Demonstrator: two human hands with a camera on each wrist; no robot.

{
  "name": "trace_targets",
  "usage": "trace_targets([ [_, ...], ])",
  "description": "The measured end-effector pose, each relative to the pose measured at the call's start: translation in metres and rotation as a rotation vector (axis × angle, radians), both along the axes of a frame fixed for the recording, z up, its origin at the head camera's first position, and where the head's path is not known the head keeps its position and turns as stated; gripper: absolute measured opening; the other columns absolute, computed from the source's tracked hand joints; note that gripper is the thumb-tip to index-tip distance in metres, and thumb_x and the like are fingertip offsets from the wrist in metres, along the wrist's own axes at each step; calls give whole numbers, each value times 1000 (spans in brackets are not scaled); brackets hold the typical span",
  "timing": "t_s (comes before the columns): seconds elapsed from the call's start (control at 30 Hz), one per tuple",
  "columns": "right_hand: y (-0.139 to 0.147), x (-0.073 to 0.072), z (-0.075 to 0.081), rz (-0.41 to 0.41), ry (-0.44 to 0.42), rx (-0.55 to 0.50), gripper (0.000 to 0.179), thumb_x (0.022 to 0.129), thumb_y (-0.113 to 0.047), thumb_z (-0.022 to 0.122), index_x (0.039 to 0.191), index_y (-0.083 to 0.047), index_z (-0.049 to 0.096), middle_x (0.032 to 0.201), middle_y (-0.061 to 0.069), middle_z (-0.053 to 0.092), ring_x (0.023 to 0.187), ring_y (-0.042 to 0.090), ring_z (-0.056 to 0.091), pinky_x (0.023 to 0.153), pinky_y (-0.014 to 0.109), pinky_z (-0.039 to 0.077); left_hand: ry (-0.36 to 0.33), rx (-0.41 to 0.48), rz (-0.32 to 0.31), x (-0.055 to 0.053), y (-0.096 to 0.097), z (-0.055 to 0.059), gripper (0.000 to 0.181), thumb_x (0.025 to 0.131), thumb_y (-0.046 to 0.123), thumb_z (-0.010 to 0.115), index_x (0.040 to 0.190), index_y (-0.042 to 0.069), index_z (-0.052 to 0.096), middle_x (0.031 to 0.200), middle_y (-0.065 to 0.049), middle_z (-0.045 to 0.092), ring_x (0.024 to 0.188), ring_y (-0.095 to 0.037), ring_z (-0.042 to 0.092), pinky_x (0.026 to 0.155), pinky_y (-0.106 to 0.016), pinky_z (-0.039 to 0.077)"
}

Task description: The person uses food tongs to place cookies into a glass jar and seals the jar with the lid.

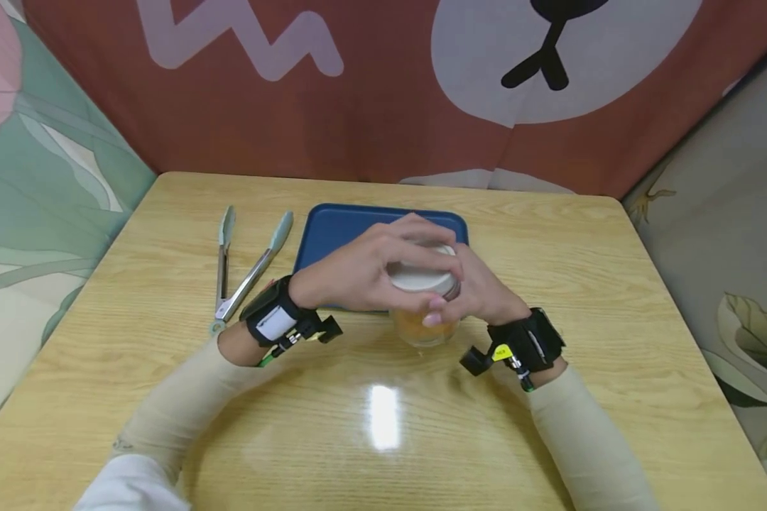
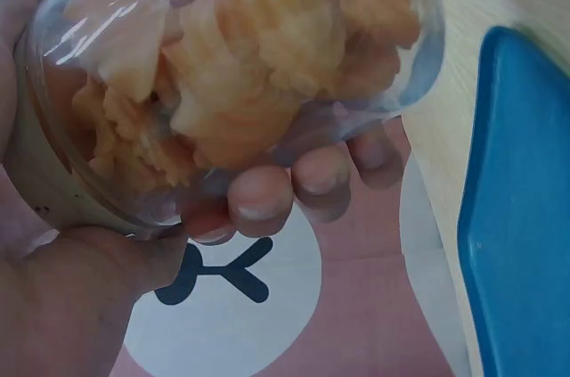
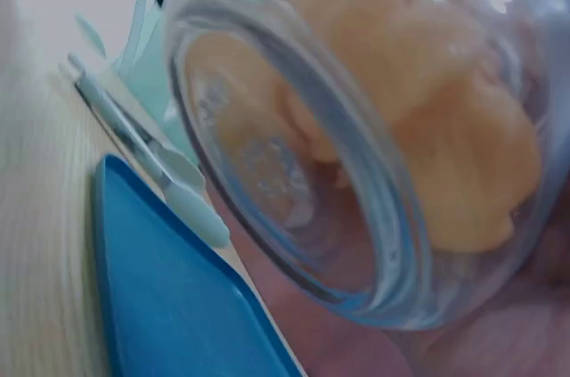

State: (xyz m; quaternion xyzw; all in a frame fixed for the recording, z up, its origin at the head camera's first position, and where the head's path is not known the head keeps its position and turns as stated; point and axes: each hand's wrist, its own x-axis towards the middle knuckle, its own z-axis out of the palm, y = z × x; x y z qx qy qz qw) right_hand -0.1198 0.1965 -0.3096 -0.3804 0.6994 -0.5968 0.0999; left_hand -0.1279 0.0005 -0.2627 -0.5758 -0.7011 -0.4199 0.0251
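Note:
A clear jar [image 1: 422, 332] with a white lid [image 1: 420, 279] is held between both hands over the front edge of the blue tray. Orange, wavy snack pieces [image 2: 258, 38] fill it in the left wrist view. My left hand [image 1: 383, 262] grips the lid from above, thumb at the near side and fingers round the far side. My right hand [image 1: 483, 289] holds the jar's body from the right. The right wrist view shows the jar's base [image 3: 258, 163], so it is off the table; part of the body is hidden behind fingers.
Behind the hands a blue tray [image 1: 335, 238] lies on the wooden table [image 1: 281, 440]. Left of it rest spread metal tongs [image 1: 248, 284] with pale blue-grey tips. A reddish-brown cloth [image 1: 371, 128] with a printed face hangs behind the table, and patterned cloths flank both sides.

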Motion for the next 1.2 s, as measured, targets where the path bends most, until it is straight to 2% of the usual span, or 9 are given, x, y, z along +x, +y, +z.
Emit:
trace_targets([
  [0.1, 1, -2, -8, 33, -34, -7, 76, 63, -46, 82, 119, -7, 48, 97, 14, 57, 81, 30, 54, 66, 35, 50, -30, -11, -5, 5, -1, 4, 29, 77, 12, 76, 106, 8, 71, 122, -19, 58, 117, -24, 43, 77, -35, 49],
  [0.2, 4, -7, -19, 29, -47, 4, 77, 63, -51, 81, 119, -8, 50, 98, 14, 57, 83, 30, 54, 67, 35, 50, -36, 3, -2, 6, 0, 3, 28, 77, 10, 75, 104, 6, 71, 120, -20, 58, 117, -24, 43, 76, -35, 49],
  [0.4, 6, -13, -30, -41, -37, 61, 66, 64, -16, 83, 121, -12, 51, 106, 10, 58, 91, 28, 54, 72, 43, 49, -29, 81, 27, 1, 2, -11, 29, 76, 7, 74, 105, 4, 70, 116, -18, 59, 110, -26, 47, 75, -37, 49],
  [0.47, 5, -12, -28, -84, -35, 74, 68, 62, -6, 82, 123, -13, 51, 109, 9, 58, 94, 26, 55, 75, 47, 48, -22, 56, 69, -1, 2, -16, 36, 78, 11, 74, 112, 5, 67, 120, -16, 57, 113, -24, 45, 77, -38, 47],
  [0.6, 5, -9, -15, -195, -42, 113, 72, 63, 1, 82, 126, -7, 49, 112, 11, 58, 98, 22, 56, 82, 49, 46, 18, -75, 204, -17, -4, -38, 62, 83, 39, 70, 137, 18, 47, 138, -6, 43, 124, -13, 33, 86, -39, 44],
  [0.7, 13, -11, -10, -285, -47, 135, 74, 64, 2, 82, 129, -4, 47, 116, 13, 57, 102, 22, 55, 87, 51, 43, 42, -161, 294, -30, -16, -51, 72, 83, 56, 61, 143, 24, 36, 143, -1, 36, 129, -11, 25, 94, -43, 40],
  [0.77, 25, -16, -13, -361, -54, 139, 75, 65, -1, 84, 130, -8, 48, 119, 12, 57, 105, 22, 53, 89, 52, 42, 42, -194, 339, -33, -26, -53, 74, 84, 58, 59, 143, 22, 35, 143, -3, 36, 129, -13, 26, 98, -47, 37],
  [0.97, 65, -26, -43, -567, -109, 103, 80, 65, -5, 85, 134, -16, 46, 126, 9, 52, 112, 23, 48, 93, 47, 39, -8, -269, 442, -34, -77, -65, 65, 88, 52, 58, 141, 19, 38, 139, -4, 40, 125, -19, 33, 94, -48, 39],
  [1.2, 116, -39, -71, -679, -182, -156, 84, 70, 13, 75, 139, -14, 36, 133, 11, 40, 118, 28, 37, 85, 20, 43, -31, -300, 610, -29, -129, -73, 57, 88, 44, 63, 133, 13, 48, 134, -11, 43, 121, -28, 36, 91, -52, 38],
])
